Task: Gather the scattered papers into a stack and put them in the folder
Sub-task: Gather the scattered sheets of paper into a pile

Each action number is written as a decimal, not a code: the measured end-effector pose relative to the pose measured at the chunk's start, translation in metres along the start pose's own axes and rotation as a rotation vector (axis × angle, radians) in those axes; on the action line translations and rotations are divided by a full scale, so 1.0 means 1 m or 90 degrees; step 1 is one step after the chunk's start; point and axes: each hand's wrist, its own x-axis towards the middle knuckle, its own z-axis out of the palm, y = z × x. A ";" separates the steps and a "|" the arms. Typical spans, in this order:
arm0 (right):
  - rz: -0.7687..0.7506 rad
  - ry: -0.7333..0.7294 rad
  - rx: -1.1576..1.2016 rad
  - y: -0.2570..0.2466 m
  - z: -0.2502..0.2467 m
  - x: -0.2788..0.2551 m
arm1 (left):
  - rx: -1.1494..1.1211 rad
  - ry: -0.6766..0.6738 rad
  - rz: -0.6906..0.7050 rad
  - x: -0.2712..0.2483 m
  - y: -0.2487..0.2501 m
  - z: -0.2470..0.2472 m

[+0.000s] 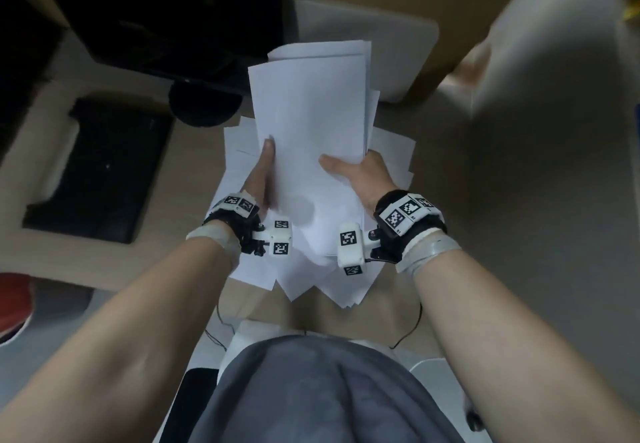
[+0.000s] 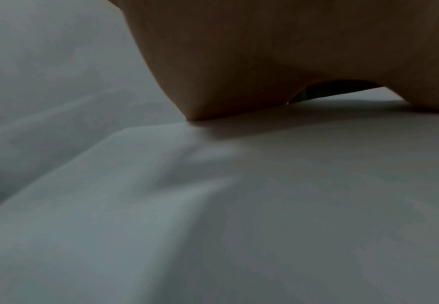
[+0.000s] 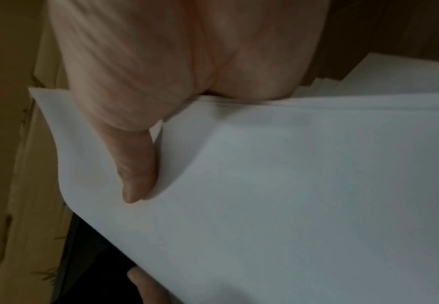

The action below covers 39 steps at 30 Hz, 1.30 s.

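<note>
The left hand (image 1: 259, 172) and right hand (image 1: 360, 172) each pinch a side edge of the sheaf of white papers (image 1: 311, 123), thumbs on top, fingers hidden beneath. The sheets look light, limp and slick against one another; their far ends fan unevenly, so a hold on both long edges near the middle should serve best. Under the hands more loose sheets (image 1: 391, 151) lie on the tan desk (image 1: 201, 234). Left of the grip sits a black keyboard (image 1: 104, 165); beyond it, what may be a pale folder (image 1: 398, 40).
</note>
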 end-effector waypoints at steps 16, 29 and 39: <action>0.093 -0.081 -0.251 0.061 0.062 0.035 | -0.101 0.252 -0.231 -0.052 -0.093 -0.101; 0.185 -0.079 -0.470 0.113 0.055 0.057 | -0.022 0.322 -0.234 -0.061 -0.136 -0.062; 0.270 -0.018 -0.522 0.114 0.074 0.077 | 0.123 0.420 -0.185 -0.032 -0.125 -0.066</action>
